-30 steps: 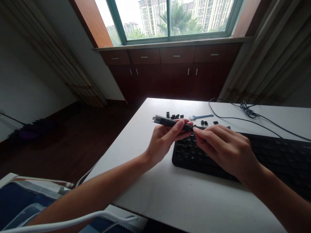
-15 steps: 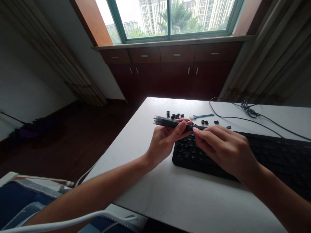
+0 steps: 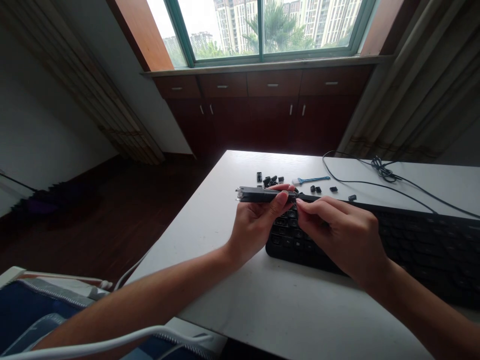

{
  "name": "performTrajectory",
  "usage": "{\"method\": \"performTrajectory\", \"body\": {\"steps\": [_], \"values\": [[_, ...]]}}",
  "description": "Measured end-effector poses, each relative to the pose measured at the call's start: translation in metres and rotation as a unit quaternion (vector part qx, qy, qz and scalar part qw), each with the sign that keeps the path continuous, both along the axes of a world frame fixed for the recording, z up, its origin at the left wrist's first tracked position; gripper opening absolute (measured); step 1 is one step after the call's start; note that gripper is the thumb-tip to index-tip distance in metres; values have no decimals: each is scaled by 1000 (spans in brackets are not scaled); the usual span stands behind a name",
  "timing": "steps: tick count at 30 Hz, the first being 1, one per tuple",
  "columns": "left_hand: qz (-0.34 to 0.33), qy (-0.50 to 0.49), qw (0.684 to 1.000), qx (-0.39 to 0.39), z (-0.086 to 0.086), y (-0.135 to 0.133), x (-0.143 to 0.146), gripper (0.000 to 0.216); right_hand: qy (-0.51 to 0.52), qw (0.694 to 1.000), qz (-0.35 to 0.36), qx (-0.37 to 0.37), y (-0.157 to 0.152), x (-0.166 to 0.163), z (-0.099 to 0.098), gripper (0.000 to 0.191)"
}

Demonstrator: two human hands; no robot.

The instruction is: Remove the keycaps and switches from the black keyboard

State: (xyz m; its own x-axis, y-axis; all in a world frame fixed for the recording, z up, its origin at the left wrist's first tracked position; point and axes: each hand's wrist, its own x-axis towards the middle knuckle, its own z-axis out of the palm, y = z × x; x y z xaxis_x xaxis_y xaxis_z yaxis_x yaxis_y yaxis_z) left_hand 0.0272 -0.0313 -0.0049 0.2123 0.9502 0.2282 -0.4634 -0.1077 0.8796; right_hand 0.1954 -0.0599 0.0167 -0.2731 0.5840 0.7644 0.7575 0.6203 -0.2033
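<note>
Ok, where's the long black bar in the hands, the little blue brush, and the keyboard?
long black bar (image 3: 253, 194): head view, on its bare left part, beyond the fingers.
little blue brush (image 3: 313, 179): head view, on the middle of its thin handle.
keyboard (image 3: 431, 235): head view, on the keys right of the hands.

Daylit window (image 3: 262, 27) above dark wooden cabinets (image 3: 262, 107), curtains (image 3: 423, 85) at both sides.

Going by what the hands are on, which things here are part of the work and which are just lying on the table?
In the work:
- long black bar, in the grip of the left hand, right hand at its near end
- black keyboard
- loose black keycaps

Lying about:
- small blue brush
- black cable
</note>
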Motion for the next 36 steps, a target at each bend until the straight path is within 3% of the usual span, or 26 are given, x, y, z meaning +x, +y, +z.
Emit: {"method": "performTrajectory", "body": {"steps": [20,25,31,36], "values": [[11,-28,999,-40,-2,-6,5,33,-66,996,-22,56,-1,-2,-1,14],[11,-9,999,-43,-4,-4,4,33,-37,999,-1,-11,2,1,1,22],[-18,18,998,-55,1,-3,3,36,32,980,96,-170,11,23,9,8],[-24,34,997,-62,2,-1,2,38,-11,977,128,-168,14,31,8,8]]}}
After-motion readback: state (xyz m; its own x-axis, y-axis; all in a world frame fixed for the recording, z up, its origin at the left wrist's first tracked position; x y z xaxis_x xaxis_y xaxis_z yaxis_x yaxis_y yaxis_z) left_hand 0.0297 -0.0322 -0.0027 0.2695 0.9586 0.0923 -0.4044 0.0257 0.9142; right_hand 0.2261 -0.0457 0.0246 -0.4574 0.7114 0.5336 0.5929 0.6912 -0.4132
